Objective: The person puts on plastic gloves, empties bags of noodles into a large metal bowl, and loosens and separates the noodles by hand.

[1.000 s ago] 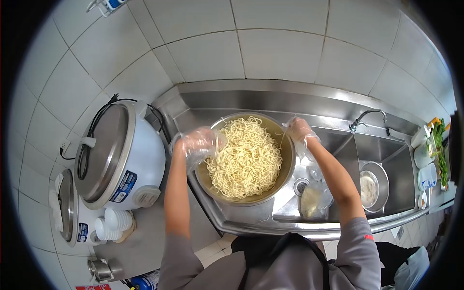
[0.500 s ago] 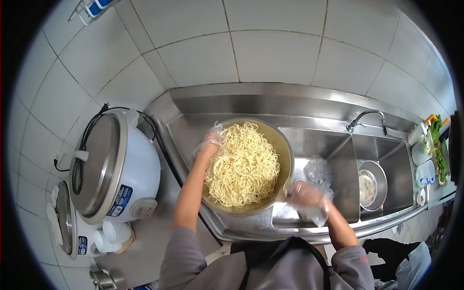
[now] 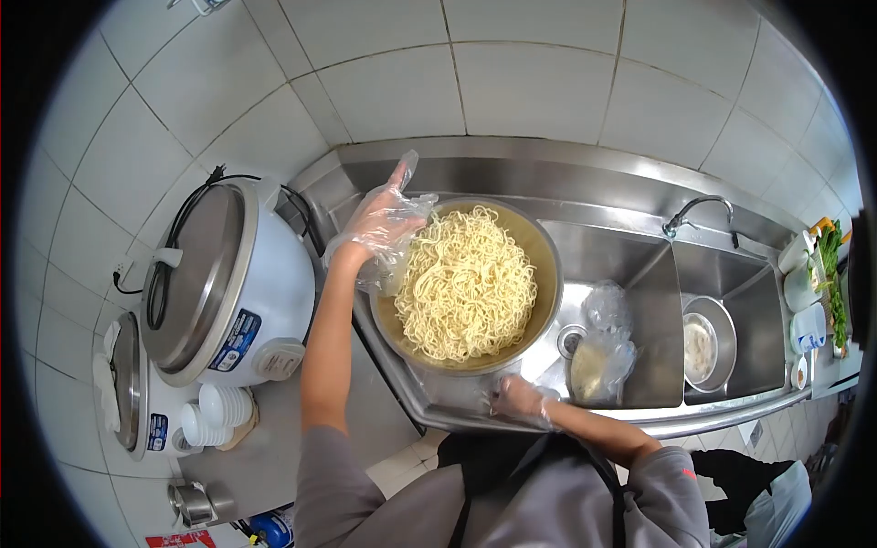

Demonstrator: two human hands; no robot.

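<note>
A large round metal pot (image 3: 545, 315) stands on the steel sink counter, heaped with pale yellow noodles (image 3: 468, 288). My left hand (image 3: 388, 219), in a loose clear plastic glove, is at the pot's upper left rim. Its fingers are spread and nothing is in it. In front of the pot, just below its near rim, my right hand (image 3: 523, 399) is over the counter, also gloved in clear plastic. Its fingers are blurred and partly hidden, so I cannot make out whether they hold anything.
Clear plastic bags (image 3: 607, 315), one with pale contents (image 3: 589, 370), lie in the nearer sink basin. A metal bowl (image 3: 722, 342) sits in the second basin beneath a faucet (image 3: 694, 215). Left stand a big rice cooker (image 3: 279, 283) and stacked white bowls (image 3: 219, 411).
My left hand has risen off the noodles and spread open at the rim. My right hand has moved left and toward me, from above the sink basin to the counter before the pot.
</note>
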